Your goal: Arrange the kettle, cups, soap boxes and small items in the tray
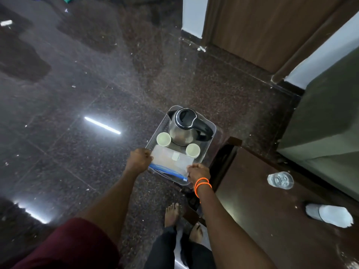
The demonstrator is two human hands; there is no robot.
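The left hand [140, 158] is curled tight on the near left rim of the clear plastic tray [210, 127], and the right hand [198, 172], with orange bands [202, 183] round its wrist, is clamped on the near right rim; between them they hold the tray out over the dark speckled floor [77, 94]. No brand or writing can be read on anything. Just beyond the knuckles a clear packet [170, 158] with a small white label lies flat across the near end, a blue edge showing beneath it. Two pale cups [163, 139] [193, 150] stand upright either side of the steel kettle [186, 126], whose black lid and handle fill the far end. To the right, a brown worktop [262, 191] carries a clear bottle [280, 180] and a white cloth bundle [330, 214].
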